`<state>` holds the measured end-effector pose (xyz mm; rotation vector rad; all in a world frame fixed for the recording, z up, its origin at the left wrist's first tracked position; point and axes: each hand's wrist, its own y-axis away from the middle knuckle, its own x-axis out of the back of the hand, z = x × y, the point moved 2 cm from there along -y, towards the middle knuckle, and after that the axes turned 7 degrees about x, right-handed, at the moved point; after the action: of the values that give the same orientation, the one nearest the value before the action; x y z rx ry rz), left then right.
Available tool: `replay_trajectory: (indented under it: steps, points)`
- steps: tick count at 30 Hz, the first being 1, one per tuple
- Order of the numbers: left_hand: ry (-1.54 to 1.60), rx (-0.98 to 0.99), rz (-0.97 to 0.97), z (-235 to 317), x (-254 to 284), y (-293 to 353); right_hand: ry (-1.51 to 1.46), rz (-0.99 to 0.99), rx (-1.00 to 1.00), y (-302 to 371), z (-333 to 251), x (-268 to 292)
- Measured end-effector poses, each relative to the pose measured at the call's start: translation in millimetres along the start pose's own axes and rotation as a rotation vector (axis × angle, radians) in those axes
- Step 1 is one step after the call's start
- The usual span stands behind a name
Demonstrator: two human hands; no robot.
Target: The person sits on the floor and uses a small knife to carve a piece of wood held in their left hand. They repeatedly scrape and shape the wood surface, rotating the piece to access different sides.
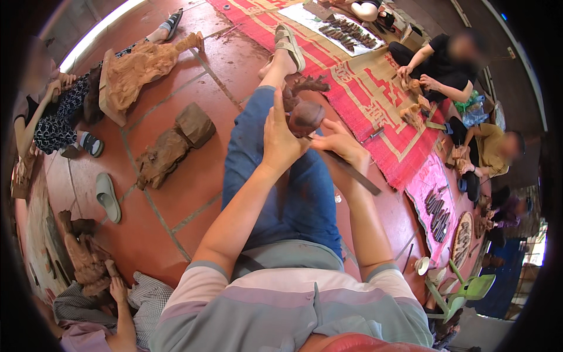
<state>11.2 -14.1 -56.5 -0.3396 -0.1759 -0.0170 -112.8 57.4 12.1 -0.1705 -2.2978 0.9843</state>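
Note:
Above my lap, my left hand (282, 136) is closed round the side of a dark reddish-brown wood carving (306, 118) with a rounded, shiny part and a branching top. My right hand (345, 144) is closed at the carving's lower right, its fingertips close to the rounded part. From under that hand a long, flat dark strip (355, 175) sticks out toward the lower right; it looks like a file or a bar. Its other end is hidden by my fingers and the carving.
A large brown wood carving (176, 144) lies on the red tiles to the left, near a grey slipper (107, 197). A red patterned mat (375, 108) spreads on the right, with several carving tools (349, 34) on white cloth. Other people sit around, holding carvings.

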Motion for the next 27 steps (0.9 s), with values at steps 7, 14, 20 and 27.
replay_trajectory:
  steps: [7, 14, 20, 27]
  points:
    - [-0.007, -0.032, 0.036, -4, -1, 0, 0.001, 0.053, 0.041, 2, 2, 9]
    - [0.022, 0.008, 0.023, -2, -2, 0, 0.049, 0.104, 0.075, -5, -5, 15]
    - [-0.044, 0.012, 0.036, 0, 1, -1, 0.016, 0.078, 0.073, -8, -7, 5]
    - [-0.026, 0.018, -0.004, 2, 1, 2, -0.107, 0.054, 0.065, -5, -5, 7]
